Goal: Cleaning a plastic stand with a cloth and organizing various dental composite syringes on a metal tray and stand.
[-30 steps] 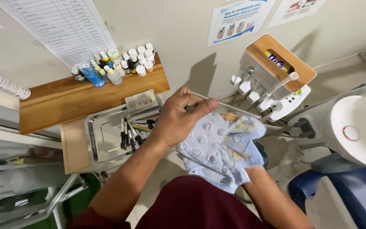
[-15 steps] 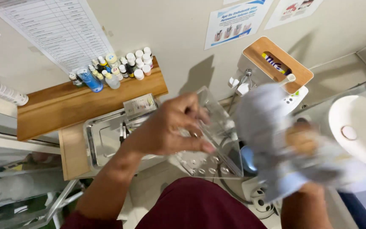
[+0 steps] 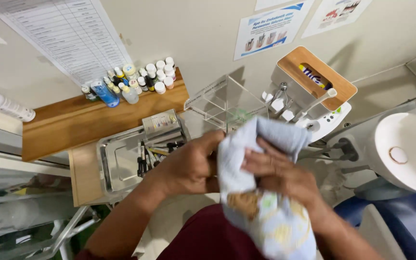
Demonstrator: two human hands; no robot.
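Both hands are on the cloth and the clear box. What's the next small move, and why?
Probably wipe on along the clear plastic box: the right hand presses the light blue cloth against it, the left hand steadies alongside, and the open end looks uncovered.

Both hands grip a pale blue patterned cloth [image 3: 261,192] in front of the person's dark red shirt [image 3: 208,238]. The left hand [image 3: 191,166] clutches its left edge; the right hand [image 3: 280,175] lies across its front, fingers spread. Behind them stand a clear plastic box [image 3: 225,103], a metal tray [image 3: 121,161] of tools and small bottles [image 3: 136,79] on a wooden shelf [image 3: 87,120].
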